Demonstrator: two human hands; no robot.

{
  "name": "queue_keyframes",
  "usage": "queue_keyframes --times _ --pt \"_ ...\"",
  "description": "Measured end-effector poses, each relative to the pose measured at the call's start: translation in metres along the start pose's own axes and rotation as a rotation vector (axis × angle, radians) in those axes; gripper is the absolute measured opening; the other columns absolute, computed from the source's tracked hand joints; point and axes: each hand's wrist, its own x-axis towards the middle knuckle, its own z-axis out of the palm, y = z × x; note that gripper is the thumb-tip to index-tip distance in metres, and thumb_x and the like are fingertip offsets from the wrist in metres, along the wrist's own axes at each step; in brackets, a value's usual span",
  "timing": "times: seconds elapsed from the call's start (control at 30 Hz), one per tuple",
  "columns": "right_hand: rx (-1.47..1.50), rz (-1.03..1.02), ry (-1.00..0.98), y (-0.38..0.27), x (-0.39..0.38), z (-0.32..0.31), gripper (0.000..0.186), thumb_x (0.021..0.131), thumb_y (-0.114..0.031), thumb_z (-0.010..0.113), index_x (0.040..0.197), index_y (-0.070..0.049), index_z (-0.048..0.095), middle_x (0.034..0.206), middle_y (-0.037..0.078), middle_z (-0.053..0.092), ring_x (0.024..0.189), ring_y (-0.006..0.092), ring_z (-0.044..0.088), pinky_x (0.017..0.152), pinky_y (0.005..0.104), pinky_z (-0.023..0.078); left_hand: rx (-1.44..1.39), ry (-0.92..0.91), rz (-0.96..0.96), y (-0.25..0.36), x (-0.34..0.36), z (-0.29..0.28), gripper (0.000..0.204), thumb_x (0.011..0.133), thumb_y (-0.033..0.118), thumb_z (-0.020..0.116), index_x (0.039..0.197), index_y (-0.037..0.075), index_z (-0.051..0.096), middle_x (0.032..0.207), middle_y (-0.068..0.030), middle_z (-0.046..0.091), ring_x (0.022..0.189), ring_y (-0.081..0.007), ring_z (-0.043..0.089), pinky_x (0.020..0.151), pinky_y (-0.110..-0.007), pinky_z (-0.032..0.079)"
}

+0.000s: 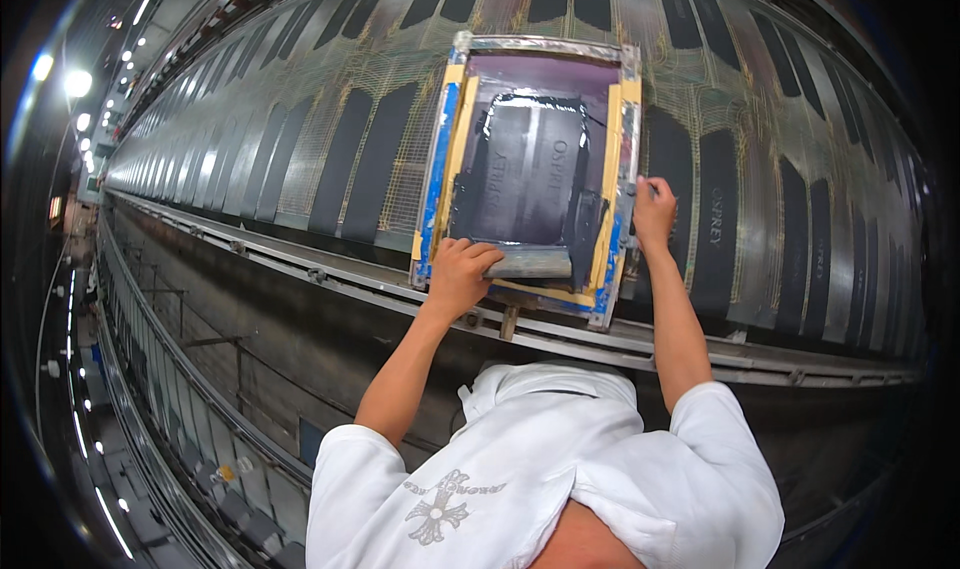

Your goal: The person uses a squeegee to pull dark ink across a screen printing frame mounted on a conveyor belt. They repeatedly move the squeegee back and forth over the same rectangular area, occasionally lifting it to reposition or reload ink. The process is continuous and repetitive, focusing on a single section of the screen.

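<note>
A screen printing frame point(629, 89), edged with blue and yellow tape, lies on the long table in front of me. Its purple mesh point(545, 72) carries glossy black ink point(583, 129) around a rectangular printing area with lettering. My left hand point(460, 274) comes over the frame's near left corner, its fingers closed on the left end of a squeegee point(533, 262). The squeegee lies crosswise at the near end of the mesh. At the frame's right side, my right hand point(654, 212) is closed with its fingertips against the edge; its grip is partly hidden.
Dark fabric strips point(715, 214), some lettered, lie in rows along the table point(440, 139), with yellowish lines between them. A metal rail point(290, 265) borders the table's near side. At left, another long railing point(190, 389) runs beside the walkway.
</note>
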Motion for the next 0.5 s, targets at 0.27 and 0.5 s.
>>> queue_keyframes --times 0.27,0.5 --pt "-0.145 0.174 -0.032 -0.019 -0.01 0.022 0.031 0.093 -0.036 0.072 0.101 -0.006 0.072 0.089 0.018 0.074 0.084 0.0348 0.072 0.078 0.0421 0.053 -0.032 -0.084 0.079 -0.055 -0.04 -0.01 0.046 0.059 0.0 0.08 0.102 0.013 0.075 0.106 0.0024 0.075 0.085 -0.022 0.061 0.08 -0.039 0.044" --pt "-0.343 0.129 -0.026 0.003 -0.005 0.026 0.034 0.095 -0.039 0.069 0.103 -0.006 0.073 0.087 0.019 0.074 0.088 0.0372 0.073 0.077 0.0427 0.053 -0.057 -0.088 0.154 -0.075 0.007 0.011 0.032 0.069 -0.001 0.073 0.098 0.013 0.073 0.103 0.0 0.074 0.084 -0.0235 0.063 0.079 -0.041 0.042"
